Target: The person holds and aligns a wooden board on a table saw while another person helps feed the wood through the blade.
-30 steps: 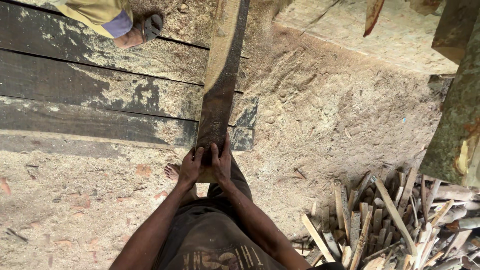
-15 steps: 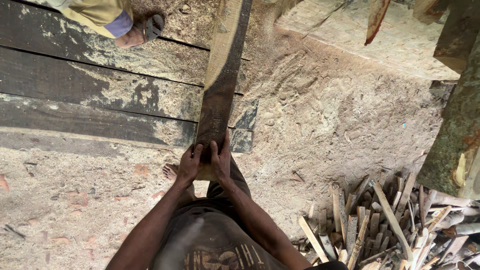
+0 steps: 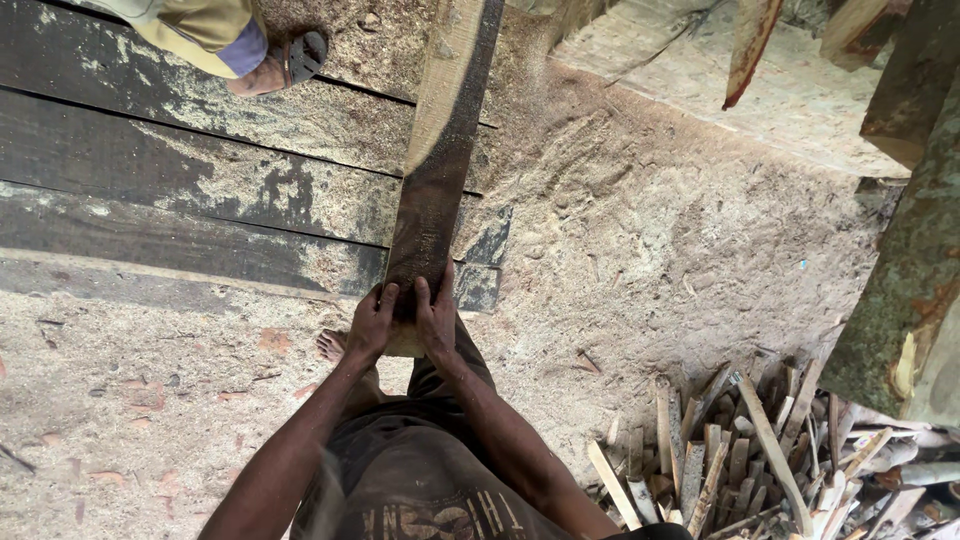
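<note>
A long dark wooden plank (image 3: 440, 160) runs away from me, up the middle of the head view. Its near end is at my waist. My left hand (image 3: 372, 322) grips the left side of that end and my right hand (image 3: 436, 315) grips the right side, thumbs on top. Both hands sit close together. The far end of the plank leaves the top of the frame. My bare left foot (image 3: 332, 346) shows on the sawdust just below my left hand.
Dark wide boards (image 3: 180, 190) dusted with sawdust lie to the left. Another person's sandalled foot (image 3: 280, 65) stands at the top left. A heap of split wood offcuts (image 3: 740, 460) lies at bottom right. A mossy log (image 3: 900, 300) leans on the right.
The plank and my hands have stayed nearly in place; the view has shifted slightly, with the hands a little lower on the plank end.
</note>
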